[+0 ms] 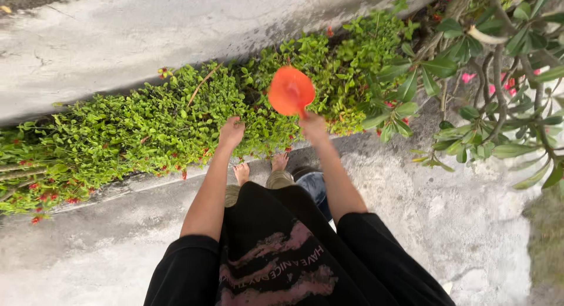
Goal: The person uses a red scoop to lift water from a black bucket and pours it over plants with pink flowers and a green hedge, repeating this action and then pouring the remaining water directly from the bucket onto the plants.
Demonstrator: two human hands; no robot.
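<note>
Head camera is looking straight down at a person standing barefoot on a pale concrete path (464, 224), facing a long strip of low green groundcover (147, 127) dotted with small red flowers. Right hand (312, 127) is gripping the handle of an orange plastic scoop (291, 90), holding it out over the far-right part of the green strip; whether anything is pouring from it is not visible. Left hand (231, 133) is hanging loosely open, holding nothing, just above the near edge of the plants. A dark bucket (314, 185) is sitting by the person's feet, mostly hidden by the black shirt. On the right, a shrub with thick stems and pink flowers (499, 77) is reaching over the path. Judging by the wet-looking dark patches along the border, some of the bed seems already tended, though how much remains cannot be told.
</note>
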